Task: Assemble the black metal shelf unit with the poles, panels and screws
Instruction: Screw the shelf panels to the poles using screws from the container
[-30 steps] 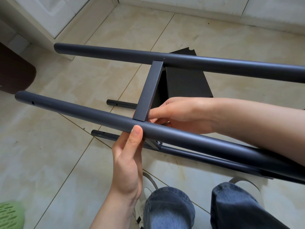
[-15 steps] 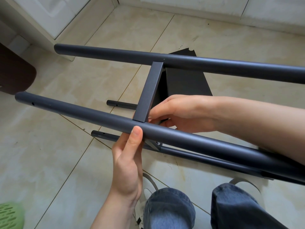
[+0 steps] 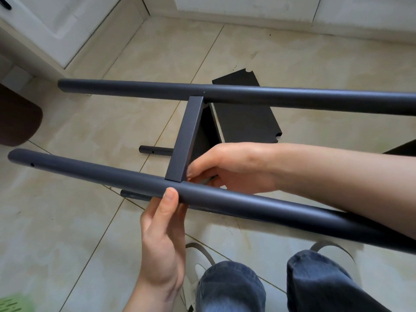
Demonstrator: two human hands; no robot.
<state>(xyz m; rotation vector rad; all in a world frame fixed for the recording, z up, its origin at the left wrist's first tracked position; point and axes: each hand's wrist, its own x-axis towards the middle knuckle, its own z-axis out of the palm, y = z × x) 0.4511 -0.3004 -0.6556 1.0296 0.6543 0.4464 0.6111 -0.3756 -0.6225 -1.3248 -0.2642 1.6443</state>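
Note:
Two long black poles lie across the view, the near pole point(image 3: 90, 174) and the far pole point(image 3: 292, 97), joined by a black crossbar point(image 3: 185, 136). My left hand point(image 3: 162, 239) grips the near pole from below, thumb on top just under the crossbar joint. My right hand point(image 3: 231, 167) reaches in from the right behind the joint, its fingertips pinching something small and dark at the crossbar's end; what it is cannot be made out. A black panel point(image 3: 245, 118) lies on the floor under the frame.
Two more black poles lie on the tiled floor, one short end point(image 3: 155, 150) and one end point(image 3: 132, 195) under the near pole. White cabinets point(image 3: 58, 23) stand at the top left. A dark brown object point(image 3: 18, 118) sits at the left edge. My knees point(image 3: 229, 287) are at the bottom.
My right hand's fingers have shifted slightly at the crossbar joint. The near pole sits a little lower and closer in the view. My left hand keeps its grip.

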